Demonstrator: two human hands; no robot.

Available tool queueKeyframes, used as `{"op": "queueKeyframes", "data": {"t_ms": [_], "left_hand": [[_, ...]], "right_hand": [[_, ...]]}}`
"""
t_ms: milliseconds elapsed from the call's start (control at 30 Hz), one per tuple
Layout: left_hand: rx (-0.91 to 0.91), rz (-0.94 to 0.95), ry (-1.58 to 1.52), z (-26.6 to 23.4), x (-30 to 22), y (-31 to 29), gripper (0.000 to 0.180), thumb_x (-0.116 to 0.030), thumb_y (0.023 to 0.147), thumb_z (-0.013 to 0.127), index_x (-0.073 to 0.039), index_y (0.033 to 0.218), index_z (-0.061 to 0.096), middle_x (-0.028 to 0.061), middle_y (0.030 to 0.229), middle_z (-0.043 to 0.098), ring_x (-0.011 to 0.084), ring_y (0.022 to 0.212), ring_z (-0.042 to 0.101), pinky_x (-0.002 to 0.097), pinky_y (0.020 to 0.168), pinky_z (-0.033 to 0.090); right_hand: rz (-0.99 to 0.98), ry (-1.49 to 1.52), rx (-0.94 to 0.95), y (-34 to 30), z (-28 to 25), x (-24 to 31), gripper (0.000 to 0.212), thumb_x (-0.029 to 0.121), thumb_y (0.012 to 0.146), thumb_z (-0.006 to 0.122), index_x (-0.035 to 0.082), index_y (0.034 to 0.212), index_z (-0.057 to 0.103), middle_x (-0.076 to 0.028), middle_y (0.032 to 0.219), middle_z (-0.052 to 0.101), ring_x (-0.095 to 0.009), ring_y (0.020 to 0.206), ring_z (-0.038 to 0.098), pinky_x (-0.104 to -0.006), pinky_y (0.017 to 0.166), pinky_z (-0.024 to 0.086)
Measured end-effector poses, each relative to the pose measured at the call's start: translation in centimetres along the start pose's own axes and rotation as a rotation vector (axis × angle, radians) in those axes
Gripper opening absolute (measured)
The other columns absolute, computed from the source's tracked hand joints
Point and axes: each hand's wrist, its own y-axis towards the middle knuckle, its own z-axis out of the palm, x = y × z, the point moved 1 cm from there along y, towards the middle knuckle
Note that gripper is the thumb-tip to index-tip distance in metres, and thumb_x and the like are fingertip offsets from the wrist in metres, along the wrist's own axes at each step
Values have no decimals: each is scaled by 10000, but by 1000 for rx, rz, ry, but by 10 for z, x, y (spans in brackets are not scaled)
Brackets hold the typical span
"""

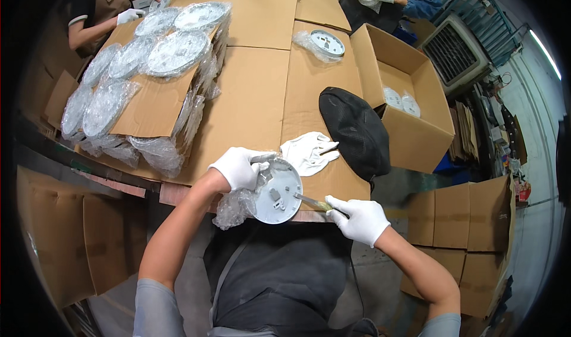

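Observation:
My left hand (241, 168), in a white glove, grips the upper left edge of a round grey-white metal disc (275, 203) with small cut-outs. Crumpled clear plastic wrap (234, 209) hangs at the disc's left side, below the hand. In my gloved right hand (359, 219) is a screwdriver (313, 202) with a yellowish handle. Its tip points left and meets the disc's face near the right edge. The disc is held at the table's front edge, tilted toward me. A loose white glove (310, 153) lies just beyond it.
Stacked plastic-wrapped discs (178, 52) with cardboard sheets stand at the left. A black mesh bag (354, 132) and another disc (327, 42) lie on the cardboard-covered table (256, 87). An open carton (416, 129) holding wrapped discs stands right. Two co-workers handle items across the table.

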Motion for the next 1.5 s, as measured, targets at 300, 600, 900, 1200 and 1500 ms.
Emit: {"op": "queueKeyframes", "data": {"t_ms": [300, 600, 900, 1200, 1500], "left_hand": [[44, -3, -69, 4, 8, 2, 420, -92, 898, 602, -132, 1314, 639, 149, 1050, 742, 185, 890, 697, 313, 841, 525], [-236, 92, -370, -7, 11, 10, 579, 99, 849, 506, -53, 1407, 541, 134, 1228, 688, 203, 981, 680, 288, 835, 537], [-489, 181, -1463, -27, -36, 154, 1017, 257, 654, 425, -191, 1558, 295, 152, 1458, 466, 346, 1133, 604, 431, 751, 604], [-518, 478, -1346, -57, -131, 296, 943, 250, 724, 455, -187, 1548, 318, 160, 1457, 473, 298, 1159, 599, 376, 760, 595], [-349, -23, -1207, -8, -27, 349, 850, 251, 703, 439, -99, 1477, 433, 181, 1213, 621, 240, 726, 651, 358, 548, 568]], "right_hand": [[29, 198, -72, -4, 25, -11, 348, 417, 934, 626, 243, 1228, 695, -89, 786, 701, -296, 720, 683, -403, 661, 544], [104, 641, -462, -3, 28, -34, 386, 335, 923, 704, 78, 1212, 701, -154, 944, 747, -180, 793, 746, -283, 735, 564], [203, 540, -606, 23, 65, -53, 344, 329, 886, 721, 96, 1138, 740, -142, 884, 739, -250, 711, 718, -341, 662, 557], [114, 365, -758, 28, 69, -46, 320, 339, 878, 723, 147, 1133, 744, -92, 767, 707, -257, 605, 670, -358, 559, 534], [117, 383, -693, 24, 60, -46, 340, 360, 878, 724, 144, 1140, 746, -68, 641, 630, -244, 516, 613, -350, 504, 499]]}}
